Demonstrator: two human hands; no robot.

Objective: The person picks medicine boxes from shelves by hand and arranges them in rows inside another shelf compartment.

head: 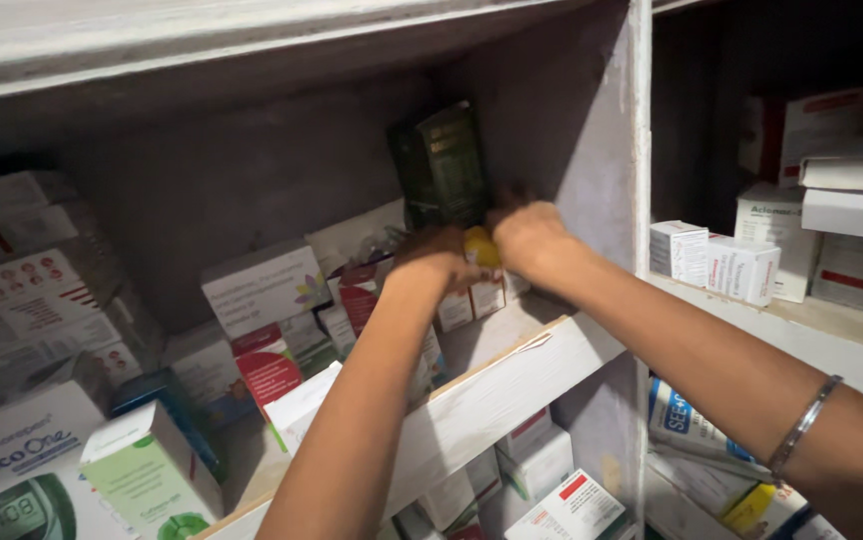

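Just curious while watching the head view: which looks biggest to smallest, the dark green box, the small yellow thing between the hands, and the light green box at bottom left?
1. Light green box, though it sits nearest the camera.
2. Dark green box.
3. Yellow thing, clearly smallest.

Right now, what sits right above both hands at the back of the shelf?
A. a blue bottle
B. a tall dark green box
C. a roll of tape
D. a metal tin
B: a tall dark green box stands at the back of the shelf, directly above the left hand and right hand, which meet around a small yellow item.
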